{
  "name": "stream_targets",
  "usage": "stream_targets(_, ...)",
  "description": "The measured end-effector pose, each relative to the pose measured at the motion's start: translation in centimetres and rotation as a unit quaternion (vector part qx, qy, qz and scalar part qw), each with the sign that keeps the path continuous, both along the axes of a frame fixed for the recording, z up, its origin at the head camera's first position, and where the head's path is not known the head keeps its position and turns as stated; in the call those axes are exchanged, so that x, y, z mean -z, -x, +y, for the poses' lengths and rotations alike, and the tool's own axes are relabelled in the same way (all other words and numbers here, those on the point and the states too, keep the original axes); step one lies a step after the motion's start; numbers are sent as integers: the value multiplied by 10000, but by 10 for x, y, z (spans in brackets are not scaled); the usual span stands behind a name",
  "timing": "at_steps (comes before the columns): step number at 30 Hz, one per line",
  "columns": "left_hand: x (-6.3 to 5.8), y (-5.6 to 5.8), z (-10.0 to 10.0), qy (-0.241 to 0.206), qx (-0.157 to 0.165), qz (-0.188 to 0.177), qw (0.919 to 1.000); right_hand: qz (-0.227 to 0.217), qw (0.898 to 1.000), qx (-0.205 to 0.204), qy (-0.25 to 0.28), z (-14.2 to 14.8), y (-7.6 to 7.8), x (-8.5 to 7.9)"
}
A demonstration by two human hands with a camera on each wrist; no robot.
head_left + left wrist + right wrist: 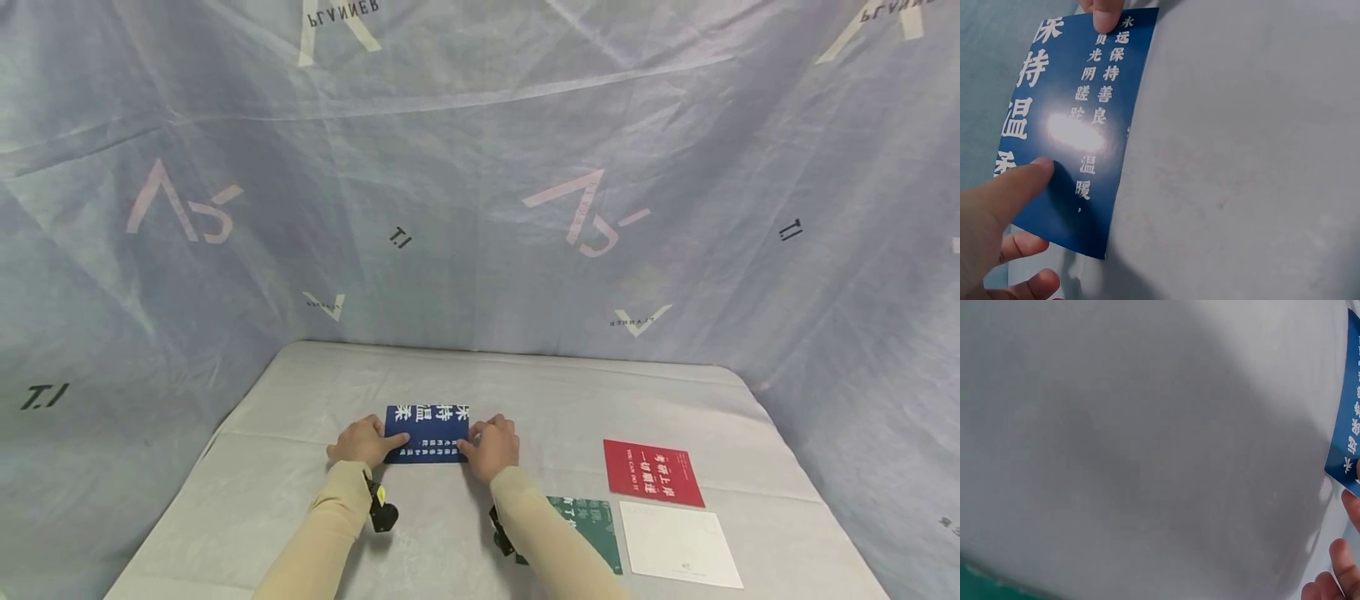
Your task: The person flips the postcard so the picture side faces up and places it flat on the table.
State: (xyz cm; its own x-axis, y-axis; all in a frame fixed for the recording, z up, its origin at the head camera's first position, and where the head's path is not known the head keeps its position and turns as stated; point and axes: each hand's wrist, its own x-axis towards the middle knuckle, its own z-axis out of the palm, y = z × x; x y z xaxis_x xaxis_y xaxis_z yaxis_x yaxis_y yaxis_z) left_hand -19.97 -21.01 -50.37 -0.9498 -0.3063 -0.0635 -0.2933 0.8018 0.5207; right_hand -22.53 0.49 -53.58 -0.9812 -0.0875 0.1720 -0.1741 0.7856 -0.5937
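Observation:
A dark blue card (427,432) printed with white characters is held up between the two hands over the grey-white cloth. My left hand (362,442) pinches its left end, with the thumb (1025,181) flat on the printed face and the other fingers behind. At the opposite end my right hand (495,448) pinches the card, thumb on the front near the lower corner. In the left wrist view the blue card (1079,125) shows a bright glare spot at its middle. Only an edge of the blue card (1346,425) and some right fingertips (1338,550) appear in the right wrist view.
To the right lie a red card (652,473) and a white card (678,543). A green card (592,529) sits partly hidden under the right forearm. The cloth-covered table (300,392) meets hanging grey cloth walls (465,275) at the back and sides.

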Motion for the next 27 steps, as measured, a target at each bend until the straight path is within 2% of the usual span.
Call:
stream_targets(15, -3, -2, 7, 44, 11, -68, 10000, 141, 9997, -147, 106, 10, -1, -3)
stream_targets(27, -11, 1, 13, -105, -19, 99, 9999, 323, 9986, -172, 385, 21, -1, -14)
